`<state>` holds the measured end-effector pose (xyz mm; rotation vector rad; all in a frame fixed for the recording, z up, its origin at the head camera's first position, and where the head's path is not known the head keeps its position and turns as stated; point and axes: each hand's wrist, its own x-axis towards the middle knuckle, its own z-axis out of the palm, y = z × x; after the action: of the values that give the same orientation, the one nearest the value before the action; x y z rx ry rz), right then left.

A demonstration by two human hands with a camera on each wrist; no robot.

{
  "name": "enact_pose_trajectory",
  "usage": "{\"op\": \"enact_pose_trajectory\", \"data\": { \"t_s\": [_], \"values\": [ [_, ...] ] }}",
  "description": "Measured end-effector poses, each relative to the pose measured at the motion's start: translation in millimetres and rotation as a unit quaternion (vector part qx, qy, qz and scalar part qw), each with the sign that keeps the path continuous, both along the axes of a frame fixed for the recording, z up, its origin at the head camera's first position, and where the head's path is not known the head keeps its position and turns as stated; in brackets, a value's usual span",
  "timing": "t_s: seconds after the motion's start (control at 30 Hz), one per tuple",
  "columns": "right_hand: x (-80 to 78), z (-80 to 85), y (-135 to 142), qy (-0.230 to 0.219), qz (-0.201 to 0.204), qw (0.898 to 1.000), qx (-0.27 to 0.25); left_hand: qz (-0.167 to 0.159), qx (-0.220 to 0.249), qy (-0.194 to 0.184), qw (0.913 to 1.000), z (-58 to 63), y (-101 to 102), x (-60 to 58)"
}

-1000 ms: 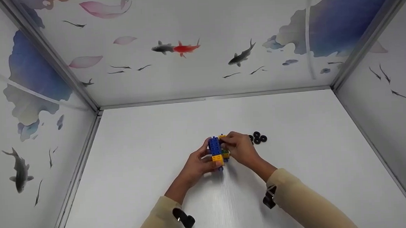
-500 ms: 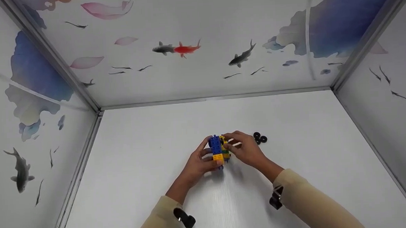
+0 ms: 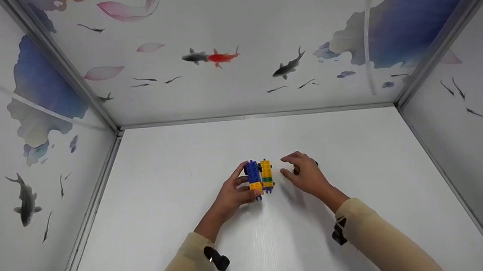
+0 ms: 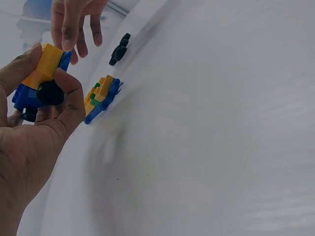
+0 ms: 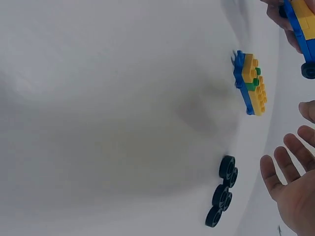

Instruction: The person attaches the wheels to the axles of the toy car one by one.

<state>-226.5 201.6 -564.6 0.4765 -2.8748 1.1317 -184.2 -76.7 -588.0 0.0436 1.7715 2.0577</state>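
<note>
My left hand [image 3: 232, 196] grips a toy brick car [image 3: 252, 172], fingers and thumb around its sides. The car has a blue studded body with a yellow brick at the near end. In the left wrist view, black wheels [image 4: 50, 92] sit on it. Just right of it on the table lies a second brick vehicle [image 3: 266, 173], yellow with a green band on a blue base. No wheels show on that one. My right hand [image 3: 310, 177] hovers apart from both, fingers spread and nothing held, near a cluster of loose black wheels [image 5: 227, 167] that it mostly hides in the head view.
A white tabletop [image 3: 177, 167] lies beneath the hands. Printed panels [image 3: 239, 90] with fish and petals enclose it at the back, left and right. Metal edging [image 3: 207, 121] runs along the back. Black straps [image 3: 217, 258] hang at both sleeves.
My right hand has let go at the car's right side and drawn away to the right, over the loose wheels. The car in my left hand has shifted slightly left, revealing the second vehicle.
</note>
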Motion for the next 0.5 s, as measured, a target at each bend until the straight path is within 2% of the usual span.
{"op": "enact_pose_trajectory", "data": {
  "t_s": [0.5],
  "values": [
    [-5.2,-24.3,52,0.039,-0.017,0.996,0.08,0.006,-0.017,-0.004,0.9998,-3.3,0,1.2]
  ]
}}
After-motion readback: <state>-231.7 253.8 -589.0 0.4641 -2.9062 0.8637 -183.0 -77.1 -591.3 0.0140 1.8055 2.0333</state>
